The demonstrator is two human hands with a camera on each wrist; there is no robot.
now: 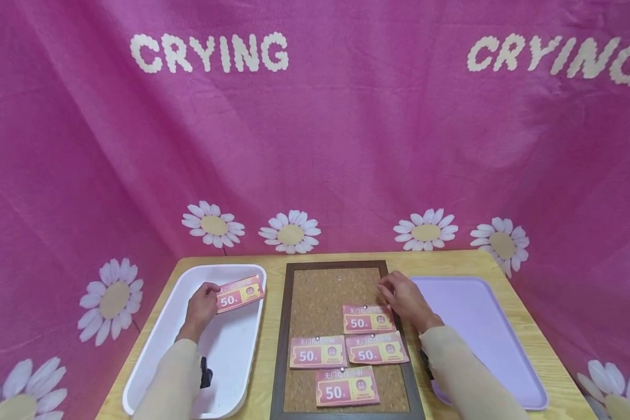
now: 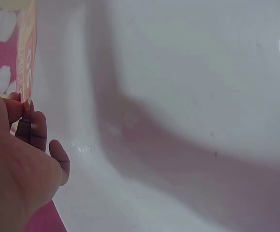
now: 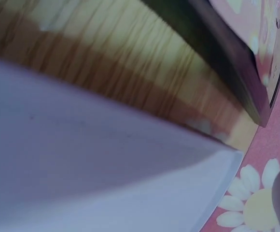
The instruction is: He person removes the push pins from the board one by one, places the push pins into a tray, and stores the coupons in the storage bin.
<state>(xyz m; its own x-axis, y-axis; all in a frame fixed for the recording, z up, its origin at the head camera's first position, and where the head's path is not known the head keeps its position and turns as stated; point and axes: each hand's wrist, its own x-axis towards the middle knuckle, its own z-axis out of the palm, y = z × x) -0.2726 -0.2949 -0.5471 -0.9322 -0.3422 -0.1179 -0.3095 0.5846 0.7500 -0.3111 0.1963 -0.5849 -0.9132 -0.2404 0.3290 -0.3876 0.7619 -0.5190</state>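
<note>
A pink and yellow paper coupon (image 1: 240, 294) marked 50 is pinched at its left end by my left hand (image 1: 202, 306), above the far part of the white tray (image 1: 223, 379). In the left wrist view the same coupon (image 2: 28, 53) stands edge-on between thumb and fingers. My right hand (image 1: 406, 300) is over the right frame edge of the corkboard (image 1: 304, 291), fingers bent and fingertips close together; I cannot tell whether they hold anything small. Just below those fingertips is the uppermost coupon (image 1: 367, 321) on the board. Several similar coupons lie lower, each with a small pin at its top edge.
A shallow purple tray (image 1: 483, 326) stands right of the corkboard, partly under my right forearm. All of it rests on a wooden table (image 1: 273, 280). Behind and at both sides hangs a pink curtain (image 1: 346, 146) with daisies and lettering.
</note>
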